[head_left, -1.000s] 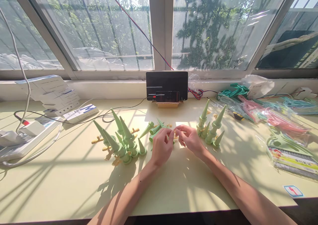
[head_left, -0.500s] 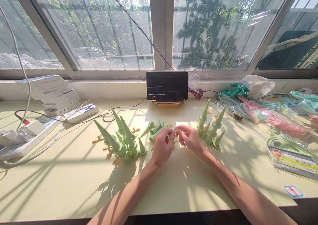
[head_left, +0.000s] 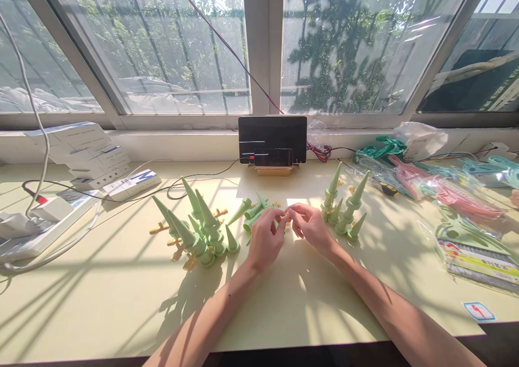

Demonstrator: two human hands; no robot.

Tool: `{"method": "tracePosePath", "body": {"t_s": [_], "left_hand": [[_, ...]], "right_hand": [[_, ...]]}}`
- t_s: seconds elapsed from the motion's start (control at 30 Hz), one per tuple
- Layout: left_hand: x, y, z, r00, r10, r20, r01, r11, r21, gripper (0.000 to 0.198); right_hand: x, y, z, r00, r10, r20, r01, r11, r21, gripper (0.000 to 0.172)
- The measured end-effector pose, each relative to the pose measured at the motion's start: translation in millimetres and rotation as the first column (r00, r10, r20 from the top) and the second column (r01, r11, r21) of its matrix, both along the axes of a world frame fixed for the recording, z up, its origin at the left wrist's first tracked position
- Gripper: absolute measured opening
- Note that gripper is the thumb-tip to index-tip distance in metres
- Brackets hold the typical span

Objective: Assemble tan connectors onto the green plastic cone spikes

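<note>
My left hand (head_left: 266,237) and my right hand (head_left: 311,226) meet at the middle of the table, fingertips pinched together. Between them shows a bit of a small yellow piece (head_left: 288,214), mostly hidden by the fingers. Just behind my left hand lie loose green cones and tube-like parts (head_left: 253,211). To the left stands a cluster of pointed green towers (head_left: 208,221) with yellow pegs sticking out of their sides. A smaller group of green towers (head_left: 347,215) rises upright to the right of my right hand.
A black tablet (head_left: 272,132) with a phone (head_left: 273,157) in front leans by the window. White boxes (head_left: 97,159) and a power strip (head_left: 48,226) with cables lie at left. Bagged pink parts (head_left: 462,197) and a flat package (head_left: 478,261) lie at right. Another person's hand (head_left: 514,198) shows at the edge.
My hands keep almost the same pose, with only a slight finger shift at the small yellow piece. At the far right edge, bagged teal parts have shifted.
</note>
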State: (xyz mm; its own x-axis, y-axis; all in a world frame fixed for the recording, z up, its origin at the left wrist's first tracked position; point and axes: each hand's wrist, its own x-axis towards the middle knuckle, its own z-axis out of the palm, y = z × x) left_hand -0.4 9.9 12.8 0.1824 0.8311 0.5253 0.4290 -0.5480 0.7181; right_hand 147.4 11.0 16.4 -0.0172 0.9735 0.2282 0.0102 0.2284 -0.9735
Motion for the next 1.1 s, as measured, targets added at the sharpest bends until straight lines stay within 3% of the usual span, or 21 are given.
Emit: {"method": "tracePosePath", "body": {"t_s": [0.37, 0.6, 0.93, 1.1], "left_hand": [[-1.7, -1.4, -1.0, 1.0, 0.017, -0.012, -0.018, 0.998, -0.063, 0.008], [-2.4, -1.0, -2.2, 1.0, 0.017, -0.013, -0.016, 0.998, 0.066, 0.03], [-1.3, -1.7, 2.1, 0.996, 0.083, 0.012, -0.083, 0.996, 0.034, 0.014], [-2.8, 0.8, 2.2, 0.983, 0.18, 0.026, -0.181, 0.983, 0.042, 0.009]], "right_hand": [[5.7, 2.8, -0.3, 0.996, -0.094, -0.002, 0.094, 0.995, 0.017, 0.041], [8.0, 5.0, -5.9, 0.981, -0.192, 0.034, 0.19, 0.981, 0.044, 0.043], [8.2, 3.2, -4.8, 0.968, -0.239, 0.08, 0.233, 0.97, 0.074, 0.042], [9.3, 3.3, -5.2, 0.95, -0.297, 0.098, 0.289, 0.953, 0.087, 0.039]]}}
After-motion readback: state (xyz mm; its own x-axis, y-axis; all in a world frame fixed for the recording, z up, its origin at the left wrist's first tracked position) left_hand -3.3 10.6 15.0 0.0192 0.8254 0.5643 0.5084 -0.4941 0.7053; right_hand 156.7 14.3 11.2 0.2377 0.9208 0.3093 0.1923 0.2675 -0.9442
